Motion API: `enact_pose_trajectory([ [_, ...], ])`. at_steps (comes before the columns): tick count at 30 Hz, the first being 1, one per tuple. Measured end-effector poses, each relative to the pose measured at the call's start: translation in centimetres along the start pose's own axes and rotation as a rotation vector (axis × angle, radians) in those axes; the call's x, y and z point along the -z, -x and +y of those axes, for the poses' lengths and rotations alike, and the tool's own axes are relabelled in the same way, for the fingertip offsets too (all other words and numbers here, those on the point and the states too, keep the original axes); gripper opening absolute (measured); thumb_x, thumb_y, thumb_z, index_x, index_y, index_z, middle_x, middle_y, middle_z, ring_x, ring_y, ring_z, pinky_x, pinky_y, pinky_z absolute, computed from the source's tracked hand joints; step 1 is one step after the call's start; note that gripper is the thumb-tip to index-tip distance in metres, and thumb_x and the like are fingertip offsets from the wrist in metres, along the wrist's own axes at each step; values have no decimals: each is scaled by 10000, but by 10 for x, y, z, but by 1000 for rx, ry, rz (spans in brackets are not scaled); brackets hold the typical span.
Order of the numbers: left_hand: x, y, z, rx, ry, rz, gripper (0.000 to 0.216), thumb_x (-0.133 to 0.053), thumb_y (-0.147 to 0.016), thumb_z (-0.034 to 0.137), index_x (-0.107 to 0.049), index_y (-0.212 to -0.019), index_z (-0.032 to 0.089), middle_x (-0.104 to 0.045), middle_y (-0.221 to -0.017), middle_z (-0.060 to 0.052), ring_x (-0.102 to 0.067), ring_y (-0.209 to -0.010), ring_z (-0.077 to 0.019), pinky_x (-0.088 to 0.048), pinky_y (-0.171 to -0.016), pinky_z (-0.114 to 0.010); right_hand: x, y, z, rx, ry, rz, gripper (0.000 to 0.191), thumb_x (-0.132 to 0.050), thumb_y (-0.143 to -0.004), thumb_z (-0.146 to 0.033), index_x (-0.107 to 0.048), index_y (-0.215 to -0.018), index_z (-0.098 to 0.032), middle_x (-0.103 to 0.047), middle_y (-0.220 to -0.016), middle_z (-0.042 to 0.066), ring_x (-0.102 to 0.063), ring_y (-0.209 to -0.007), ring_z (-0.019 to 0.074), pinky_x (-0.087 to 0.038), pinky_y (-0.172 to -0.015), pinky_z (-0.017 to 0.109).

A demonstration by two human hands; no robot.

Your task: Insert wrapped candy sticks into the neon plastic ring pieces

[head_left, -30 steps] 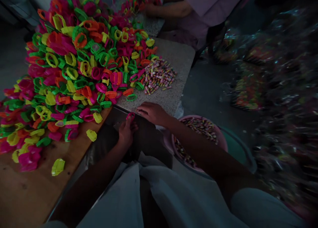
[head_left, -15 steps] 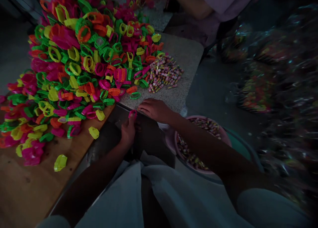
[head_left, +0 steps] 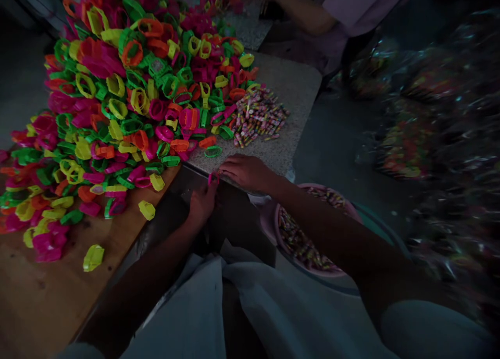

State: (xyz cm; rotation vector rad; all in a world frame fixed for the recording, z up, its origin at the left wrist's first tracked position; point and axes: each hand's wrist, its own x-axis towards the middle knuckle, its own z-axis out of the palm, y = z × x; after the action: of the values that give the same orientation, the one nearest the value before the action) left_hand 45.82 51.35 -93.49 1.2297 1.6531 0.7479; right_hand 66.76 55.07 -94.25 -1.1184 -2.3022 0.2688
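My left hand point(head_left: 202, 202) is closed on a pink plastic toy watch point(head_left: 213, 178), held upright just off the near edge of the stone-topped table point(head_left: 289, 77). My right hand point(head_left: 246, 170) rests at that edge beside the toy watch, its fingers bent and pressed together. Whatever its fingertips hold is too small and dark to make out. Beyond both hands rises a big heap of toy watches point(head_left: 156, 67) in pink, green, yellow and orange. To the right of the heap lies a small pile of wrapped candies point(head_left: 260, 115).
Under my right forearm stands a pink basin point(head_left: 356, 215) of similar candies, with a green tub point(head_left: 377, 226) behind it. A wooden board point(head_left: 42, 307) carries loose toy watches at left. Clear bags point(head_left: 410, 135) fill the right. Another person's arm point(head_left: 304, 12) reaches in at the top.
My left hand has moved slightly right and up, bringing the pink toy watch closer to my right fingertips. My right hand has hardly moved.
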Motion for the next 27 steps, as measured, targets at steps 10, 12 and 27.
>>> enact_pose_trajectory([
  [10,2,4,11,-24,-73,-9,492,-683,-970,576,-622,-662,197,-653,-600,-35,-629,-464,-163,-426,-457,-249,7,-5,14,131,26,-86,320,-455,-1128,-300,-746,-1256,-259,-714,-1200,76,-615,-1121,243,-441,-888,331],
  [12,4,5,13,-33,-110,-19,506,-673,-973,590,-618,-658,198,-652,-596,-36,-624,-463,-161,-408,-454,-246,8,-5,15,148,22,-83,294,-481,-1116,-268,-749,-1235,-253,-709,-1179,76,-614,-1104,240,-428,-874,326],
  [27,17,-6,19,-199,-1124,-72,529,-359,-1141,400,-803,-1082,118,-809,-1083,-205,-791,-1055,-289,-567,-898,-345,5,-6,-6,235,277,-147,294,-443,-1139,-242,-663,-1318,-166,-667,-1213,111,-601,-898,196,-348,-704,319],
])
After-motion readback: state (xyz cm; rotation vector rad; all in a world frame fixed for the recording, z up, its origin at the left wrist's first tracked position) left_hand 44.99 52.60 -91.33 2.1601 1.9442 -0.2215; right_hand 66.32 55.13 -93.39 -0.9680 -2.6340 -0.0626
